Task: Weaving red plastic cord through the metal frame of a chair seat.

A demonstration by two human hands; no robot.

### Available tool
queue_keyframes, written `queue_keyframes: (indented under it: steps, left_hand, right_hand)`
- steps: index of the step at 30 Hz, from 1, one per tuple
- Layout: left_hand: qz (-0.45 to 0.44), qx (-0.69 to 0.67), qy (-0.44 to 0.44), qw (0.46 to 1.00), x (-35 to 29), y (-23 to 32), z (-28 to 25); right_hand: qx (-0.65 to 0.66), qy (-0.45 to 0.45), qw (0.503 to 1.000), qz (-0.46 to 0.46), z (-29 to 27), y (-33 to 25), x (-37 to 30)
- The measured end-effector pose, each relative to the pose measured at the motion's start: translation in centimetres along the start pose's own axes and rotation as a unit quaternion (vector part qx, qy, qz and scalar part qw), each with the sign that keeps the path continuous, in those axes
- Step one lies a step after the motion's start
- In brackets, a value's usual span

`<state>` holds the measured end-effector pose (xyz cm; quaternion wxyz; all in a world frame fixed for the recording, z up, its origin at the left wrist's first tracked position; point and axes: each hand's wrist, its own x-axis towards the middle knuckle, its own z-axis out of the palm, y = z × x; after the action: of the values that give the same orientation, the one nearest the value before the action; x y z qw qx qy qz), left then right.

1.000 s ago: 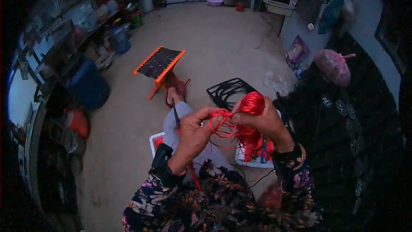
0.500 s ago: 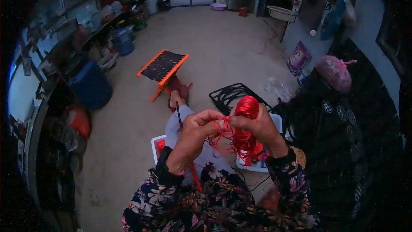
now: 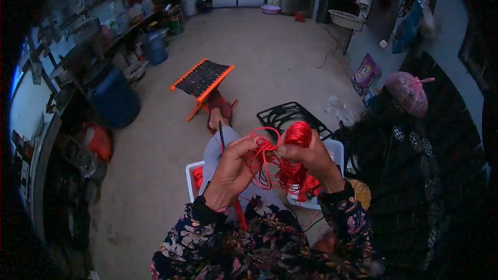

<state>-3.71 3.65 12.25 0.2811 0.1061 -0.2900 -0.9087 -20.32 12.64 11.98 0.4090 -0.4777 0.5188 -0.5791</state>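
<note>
A skein of shiny red cord is gripped in my right hand, its loops hanging below the thumb. My left hand pinches a loose tangle of red cord strands between thumb and fingers, just left of the skein. Strands run between the two hands, and one loop stands up above the left fingertips. Beneath my right hand a white plastic tray holds more red material. Another white tray with red stuff shows by my left forearm. A thin dark stick-like thing shows just above my left hand.
An orange folding stool with a black woven top stands ahead by my foot. Beyond my hands lies a black frame with straps. A blue barrel stands at left; a pink bag and purple packet are at right.
My left hand has drawn a little away from the right, and the strands between them have opened into wider loops. The whole view has shifted slightly.
</note>
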Motion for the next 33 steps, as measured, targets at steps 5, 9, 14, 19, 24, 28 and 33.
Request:
queue_keyframes:
  steps: [5,9,14,19,24,28,33]
  left_hand:
    - [0.000,-0.012,-0.060,0.998,0.1,0.0,-1.3]
    - [0.000,0.043,-0.017,0.999,-0.2,0.1,-0.3]
    - [0.001,0.163,-0.019,0.986,-0.1,0.3,-1.7]
    - [-0.010,0.311,-0.022,0.950,-0.7,0.4,-1.1]
    - [-0.039,0.171,-0.053,0.983,-1.1,1.2,-1.0]
    - [-0.017,0.177,-0.048,0.983,-0.6,0.6,-2.1]
    - [0.010,0.204,-0.022,0.979,-0.3,0.1,-2.3]
  right_hand:
    - [0.111,0.050,0.993,0.009,1.0,0.2,-0.1]
    - [0.086,0.020,0.996,0.015,0.8,-0.3,-0.4]
    - [0.023,0.019,0.999,0.020,2.1,-1.5,-0.3]
    - [0.023,0.027,0.999,0.014,0.5,-0.9,0.4]
    - [-0.006,0.015,1.000,0.023,0.5,-2.5,0.3]
    - [-0.076,-0.007,0.996,0.041,0.7,-2.0,-0.2]
    - [-0.141,-0.004,0.989,0.051,1.4,-1.5,-0.3]
